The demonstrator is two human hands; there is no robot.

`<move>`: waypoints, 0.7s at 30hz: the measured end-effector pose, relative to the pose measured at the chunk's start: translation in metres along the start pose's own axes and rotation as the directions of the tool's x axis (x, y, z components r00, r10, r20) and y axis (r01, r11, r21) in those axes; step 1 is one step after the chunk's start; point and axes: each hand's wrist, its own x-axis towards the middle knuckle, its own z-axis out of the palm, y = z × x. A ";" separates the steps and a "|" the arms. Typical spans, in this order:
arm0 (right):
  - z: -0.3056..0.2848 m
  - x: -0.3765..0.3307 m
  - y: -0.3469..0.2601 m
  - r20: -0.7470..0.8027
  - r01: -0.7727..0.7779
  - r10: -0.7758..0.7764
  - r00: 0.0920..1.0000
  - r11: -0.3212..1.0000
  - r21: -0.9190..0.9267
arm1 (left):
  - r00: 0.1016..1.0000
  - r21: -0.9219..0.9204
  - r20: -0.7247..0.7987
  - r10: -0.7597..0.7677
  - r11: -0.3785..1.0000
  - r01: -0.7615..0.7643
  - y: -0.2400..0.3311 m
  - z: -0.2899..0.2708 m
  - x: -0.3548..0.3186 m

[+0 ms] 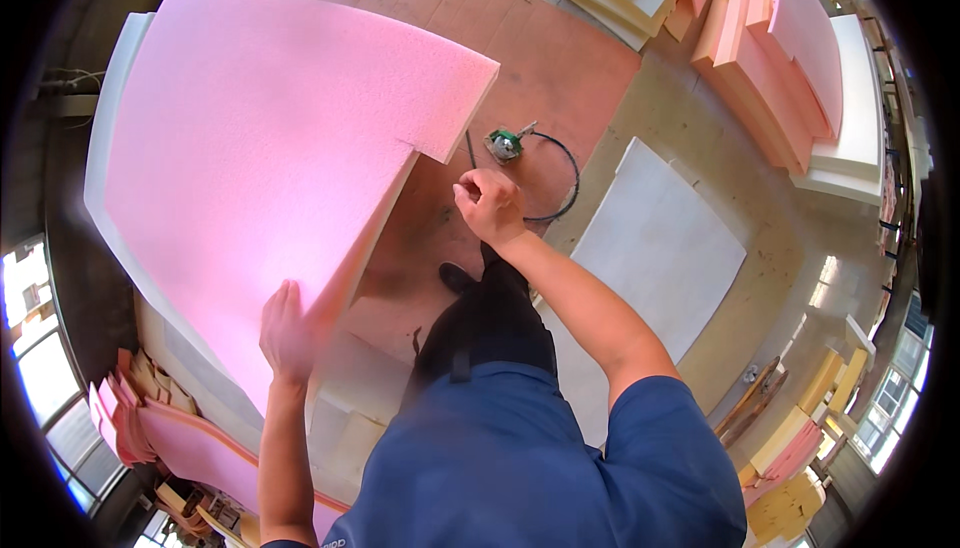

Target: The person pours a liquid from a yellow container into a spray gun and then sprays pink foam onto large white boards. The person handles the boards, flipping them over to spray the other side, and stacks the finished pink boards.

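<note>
Head view, looking down past the person's blue-shirted torso (540, 468) to the workshop floor (720, 118).

Left hand (288, 333): fingers together and flat, pressed against the near edge of a large pink foam sheet with a stepped notch cut out of one corner (260, 138). The sheet fills the 9 to 12 o'clock part of the frame and lies on a white foam slab (100, 138), whose edge shows along its 9 o'clock side.

Right hand (488, 203): closed into a fist, raised over the floor near frame centre. It appears to pinch a thin dark rod or cord (470, 148) that runs up toward 12 o'clock; the grip itself is too small to confirm.

Just beyond the right hand, toward 12 o'clock: a small green power tool (505, 144) on a reddish-brown floor mat (560, 58), with a black cable (565, 173) looping from it.

At 3 o'clock of the right forearm: a flat white sheet (670, 238) on the floor.

At 1 to 2 o'clock: stacks of pink, cream and white foam slabs (790, 68). At 7 o'clock: pink foam offcuts (190, 448). At 4 o'clock: yellow foam blocks (800, 438).

One dark shoe (457, 276) shows below the right hand.
</note>
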 end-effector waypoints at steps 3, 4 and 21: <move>0.000 0.012 -0.006 0.043 -0.154 0.152 0.987 0.986 0.066 | 1.000 -0.006 -0.009 -0.016 1.000 0.016 0.003 -0.001 -0.001; 0.000 0.019 -0.002 0.071 -0.259 0.252 0.965 0.961 0.102 | 1.000 -0.009 -0.013 -0.018 1.000 0.017 0.003 0.001 -0.001; 0.004 0.072 -0.054 0.179 0.585 -0.559 0.810 0.741 -0.331 | 0.944 0.157 -0.174 -0.281 0.938 0.309 -0.008 0.014 -0.061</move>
